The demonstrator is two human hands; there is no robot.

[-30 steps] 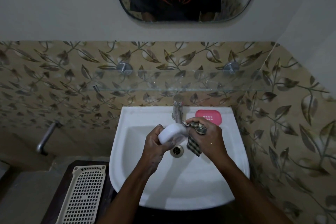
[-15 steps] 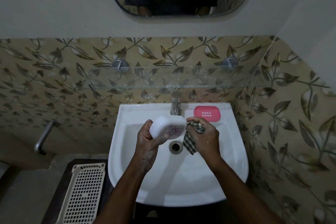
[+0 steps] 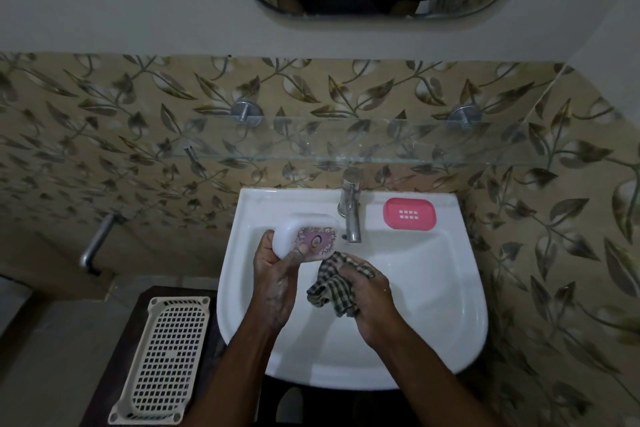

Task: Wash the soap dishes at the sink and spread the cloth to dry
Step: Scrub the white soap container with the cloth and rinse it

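Over the white sink (image 3: 436,315) the person's left hand (image 3: 275,279) grips a white soap dish (image 3: 294,234), fingers wrapped behind it and the thumb pressed on its pinkish patterned face, which is turned up towards the head camera. The dish is held above the back left part of the basin, just to the left of the metal tap (image 3: 350,210) and apart from its spout. The right hand (image 3: 372,302) is closed round a bunched checked cloth (image 3: 332,289), whose loose folds hang out past the fingers between the two hands, just below the dish; I cannot tell whether cloth and dish touch. Both hands are over the basin, near each other but not joined.

A second soap dish, pink (image 3: 409,214) with a small block of drain slots in its middle, lies flat on the sink's back ledge to the right of the tap. Above the sink a glass shelf (image 3: 398,146) runs along the leaf-patterned tiles on two round metal mounts. To the left of the sink a cream perforated tray (image 3: 162,362) lies on a dark counter (image 3: 136,308)
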